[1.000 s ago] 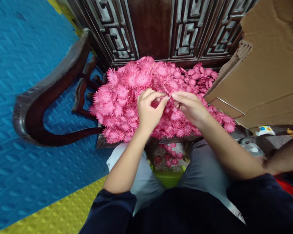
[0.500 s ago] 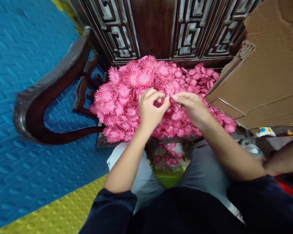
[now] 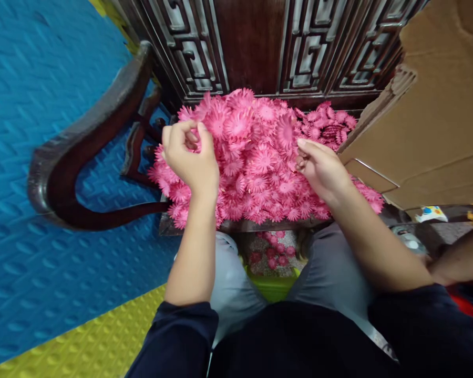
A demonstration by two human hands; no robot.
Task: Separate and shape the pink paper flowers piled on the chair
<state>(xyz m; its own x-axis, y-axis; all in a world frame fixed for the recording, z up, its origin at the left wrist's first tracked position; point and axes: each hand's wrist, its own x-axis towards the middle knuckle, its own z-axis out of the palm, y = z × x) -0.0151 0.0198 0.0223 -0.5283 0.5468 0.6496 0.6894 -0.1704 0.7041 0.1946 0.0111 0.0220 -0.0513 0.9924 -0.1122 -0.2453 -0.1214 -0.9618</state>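
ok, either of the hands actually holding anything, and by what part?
Left hand pinches a pink flower piece between its fingertips; which part cannot be told. Right hand touches the pink flower pile; whether it grips one cannot be told.

Dark carved wooden chair back (image 3: pixel 252 47) with fretwork panels, beyond fingers. Curved dark armrest (image 3: pixel 82 157) to their left, glossy. Floor left of fingers: blue foam mat (image 3: pixel 31 131), ridged pattern; yellow studded mat (image 3: pixel 82 346) nearer, below-left. Big brown cardboard sheet (image 3: pixel 437 115) leaning at right, torn corrugated edge. Speckled floor (image 3: pixel 260 252) below chair seat edge. Light even, soft.
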